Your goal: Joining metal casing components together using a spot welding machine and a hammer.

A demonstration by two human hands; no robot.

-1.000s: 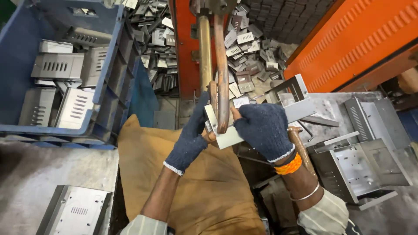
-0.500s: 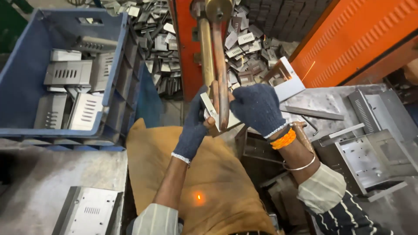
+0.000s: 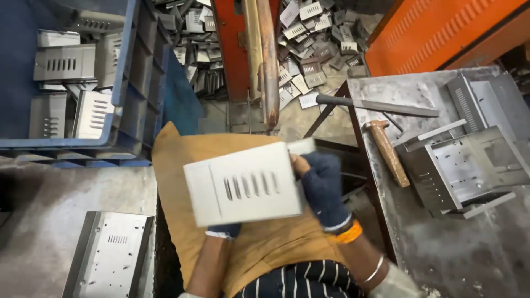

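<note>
I hold a flat grey sheet-metal panel (image 3: 243, 185) with a row of louvre slots, tilted face up over my lap. My right hand (image 3: 323, 187), in a dark blue glove, grips its right edge. My left hand (image 3: 223, 230), also gloved, is mostly hidden under the panel's lower edge and supports it. Above the panel hang the two copper-coloured arms (image 3: 264, 60) of an orange machine (image 3: 232, 49). A tan cloth (image 3: 182, 165) covers my lap.
A blue crate (image 3: 130, 83) at the left holds similar slotted panels. Another panel (image 3: 107, 254) lies at lower left. On the grey bench (image 3: 441, 243) at the right lie a metal file (image 3: 375, 105), a wooden handle (image 3: 389, 152) and stacked metal housings (image 3: 464, 165). Small metal parts (image 3: 314, 44) litter the floor.
The panel has come away from the machine's arms, down and toward me, and is turned flat so its slotted face shows. Both hands moved down with it.
</note>
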